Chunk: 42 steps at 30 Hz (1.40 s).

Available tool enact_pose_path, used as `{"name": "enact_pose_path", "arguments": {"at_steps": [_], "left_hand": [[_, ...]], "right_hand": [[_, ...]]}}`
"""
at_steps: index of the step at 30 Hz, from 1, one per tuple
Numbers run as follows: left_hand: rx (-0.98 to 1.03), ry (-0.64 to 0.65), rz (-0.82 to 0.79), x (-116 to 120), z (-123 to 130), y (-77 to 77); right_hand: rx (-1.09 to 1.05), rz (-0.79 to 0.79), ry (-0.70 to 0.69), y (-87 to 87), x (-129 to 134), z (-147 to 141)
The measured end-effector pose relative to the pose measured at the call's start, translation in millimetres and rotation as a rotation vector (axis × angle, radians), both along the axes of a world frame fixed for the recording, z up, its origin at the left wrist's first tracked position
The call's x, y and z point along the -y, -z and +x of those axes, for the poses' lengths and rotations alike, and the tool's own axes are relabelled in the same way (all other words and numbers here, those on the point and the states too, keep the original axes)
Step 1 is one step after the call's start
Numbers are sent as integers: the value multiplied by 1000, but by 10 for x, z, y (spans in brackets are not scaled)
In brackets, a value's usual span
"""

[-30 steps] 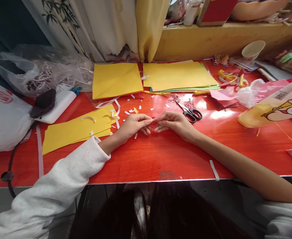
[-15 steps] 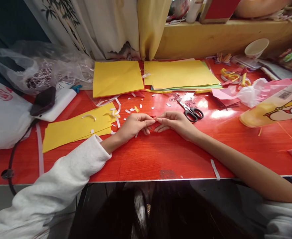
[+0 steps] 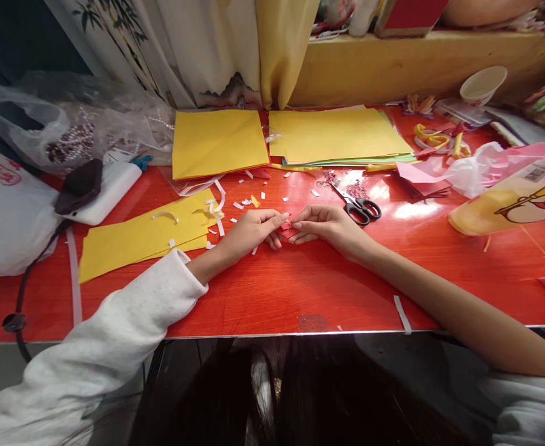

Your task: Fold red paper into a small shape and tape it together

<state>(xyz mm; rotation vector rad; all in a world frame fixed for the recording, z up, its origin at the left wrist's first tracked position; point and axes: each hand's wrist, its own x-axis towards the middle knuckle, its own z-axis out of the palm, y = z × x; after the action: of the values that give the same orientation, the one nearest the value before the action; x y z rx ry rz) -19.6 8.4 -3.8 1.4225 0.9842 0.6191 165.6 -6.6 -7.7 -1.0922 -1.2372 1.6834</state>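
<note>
A small piece of folded red paper (image 3: 286, 229) is pinched between my two hands, just above the red table (image 3: 254, 291). My left hand (image 3: 254, 230) has its thumb and fingertips closed on the paper's left side. From the right, the fingertips of my right hand (image 3: 331, 228) grip the same piece. My fingers cover much of it, so its full shape is hidden. Scissors (image 3: 357, 204) with black handles lie just beyond my right hand. White paper scraps (image 3: 220, 226) are scattered beside and beyond my left hand.
Yellow paper strips (image 3: 137, 238) lie at the left. Behind stand two paper stacks, a yellow one (image 3: 219, 145) and a wider one (image 3: 337, 136). A phone (image 3: 80, 186) rests on a white box (image 3: 114, 195). At the right are a drink cup (image 3: 509, 198) and pink paper (image 3: 423, 176).
The red paper has turned between my fingertips, so more of its face shows now. Both hands stay in nearly the same place; the view has shifted slightly.
</note>
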Motion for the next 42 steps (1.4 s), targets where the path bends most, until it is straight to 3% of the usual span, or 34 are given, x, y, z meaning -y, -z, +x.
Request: {"name": "enact_pose_path", "arguments": {"at_steps": [6,18,30,34,42], "left_hand": [[-92,-23,40,30,6,-38],[30,-33,-54,5,7,-11],[2,-34,40,14,-11,38],[-19,-44,54,22,-8,43],[-85,-30,99,17,4,33]], "right_hand": [[28,42,-18,-6,21,-18],[15,93,-64,47,-16,33],[-4,2,-19,12,-16,23],[3,-30,-65,10,-42,47],[71,17,-30,12,-18,25]]}}
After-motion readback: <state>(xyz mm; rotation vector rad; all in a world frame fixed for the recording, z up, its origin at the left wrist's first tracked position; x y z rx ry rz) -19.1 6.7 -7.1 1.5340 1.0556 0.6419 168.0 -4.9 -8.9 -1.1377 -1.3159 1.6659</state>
